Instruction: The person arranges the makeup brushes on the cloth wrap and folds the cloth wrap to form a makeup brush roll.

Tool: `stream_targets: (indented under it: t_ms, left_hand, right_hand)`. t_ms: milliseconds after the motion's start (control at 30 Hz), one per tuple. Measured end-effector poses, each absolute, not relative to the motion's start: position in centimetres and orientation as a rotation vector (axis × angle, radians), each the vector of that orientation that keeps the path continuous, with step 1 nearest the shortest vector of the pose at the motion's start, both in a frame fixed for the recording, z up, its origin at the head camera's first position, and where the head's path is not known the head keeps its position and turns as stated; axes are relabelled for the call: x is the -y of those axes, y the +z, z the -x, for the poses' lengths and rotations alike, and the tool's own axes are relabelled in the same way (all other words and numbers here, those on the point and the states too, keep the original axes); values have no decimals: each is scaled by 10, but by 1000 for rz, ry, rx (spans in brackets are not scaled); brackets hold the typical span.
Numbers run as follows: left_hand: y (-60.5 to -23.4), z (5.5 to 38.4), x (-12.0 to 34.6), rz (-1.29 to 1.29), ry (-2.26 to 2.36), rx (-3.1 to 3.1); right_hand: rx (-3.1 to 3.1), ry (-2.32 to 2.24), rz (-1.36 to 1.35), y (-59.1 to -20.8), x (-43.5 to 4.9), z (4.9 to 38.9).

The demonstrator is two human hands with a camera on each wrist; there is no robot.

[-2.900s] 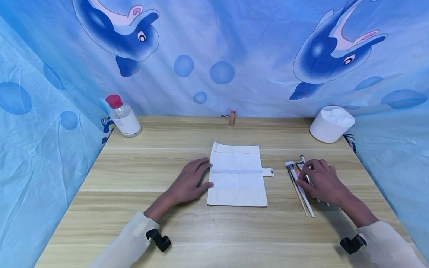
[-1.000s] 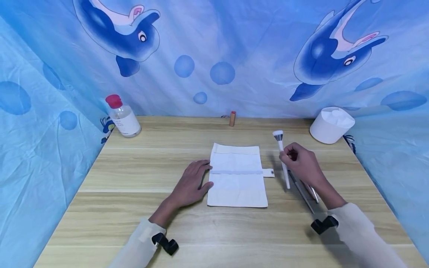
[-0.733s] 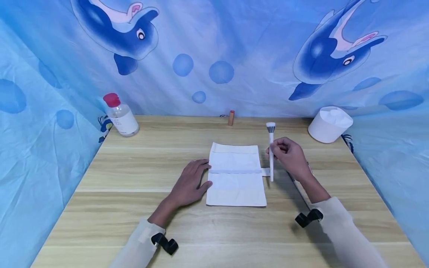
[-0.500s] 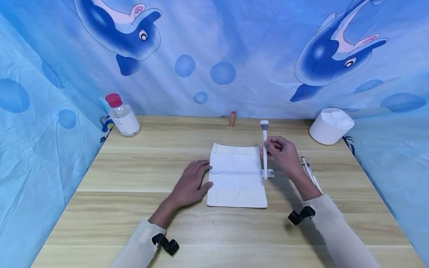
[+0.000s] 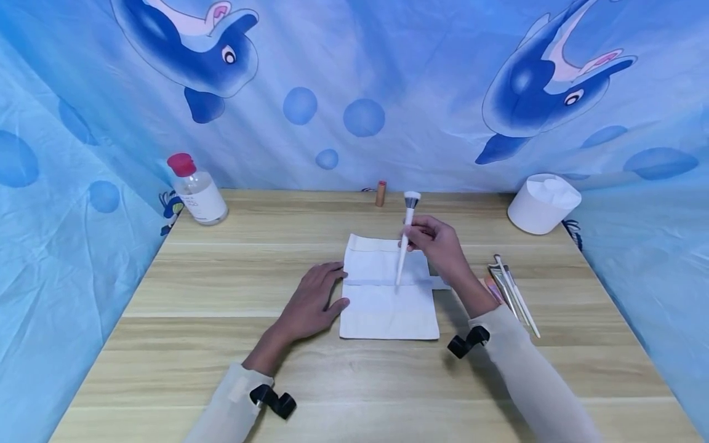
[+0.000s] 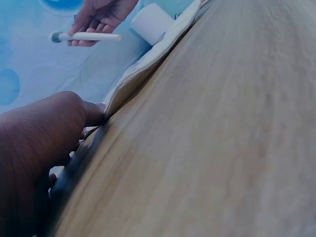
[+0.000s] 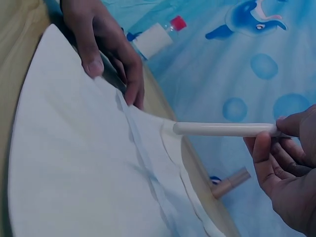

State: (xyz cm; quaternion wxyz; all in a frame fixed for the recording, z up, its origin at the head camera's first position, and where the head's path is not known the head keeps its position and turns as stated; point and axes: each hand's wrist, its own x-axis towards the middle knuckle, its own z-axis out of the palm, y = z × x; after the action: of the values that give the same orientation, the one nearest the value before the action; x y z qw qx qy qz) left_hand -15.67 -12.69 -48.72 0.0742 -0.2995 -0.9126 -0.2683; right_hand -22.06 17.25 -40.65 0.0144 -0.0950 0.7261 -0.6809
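My right hand [image 5: 440, 246] pinches a white-handled makeup brush [image 5: 405, 243] between thumb and fingers, bristles up and handle end down. It hangs over an unfolded white cloth brush pouch [image 5: 390, 314] that lies flat on the table. In the right wrist view the brush handle [image 7: 222, 129] points across toward the pouch, apart from it. My left hand [image 5: 312, 301] rests at the pouch's left edge, thumb and fingertips touching it, fingers relaxed. More makeup brushes [image 5: 515, 295] lie together to the right of the pouch, beyond its snap strap [image 5: 440, 283], part of which my right hand hides.
A clear bottle with a red cap [image 5: 202, 197] stands at the back left. A small brown tube [image 5: 380, 194] stands at the back edge. At the back right is a white paper roll [image 5: 544, 206]. A blue dolphin curtain [image 5: 332, 61] hangs behind the wooden table [image 5: 354, 394].
My right hand has picked the brush out of the group on the right and carried it left, over the pouch. My left hand has stayed at the pouch's edge.
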Motion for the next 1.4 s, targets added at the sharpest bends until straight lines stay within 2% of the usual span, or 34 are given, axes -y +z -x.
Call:
stream_targets:
  t_ms: [533,1033,1400]
  left_hand:
    - [-490,158,129,889,-795,2755]
    - [-489,158,129,890,-776,2760]
    - [-492,156,131,891,-771,2746]
  right_hand:
    - [-2170,-2098,277,-410,-120,244]
    - [-2262,-2007,251,-420,-98,258]
    - [-2308,-1890,273,-436,-89,254]
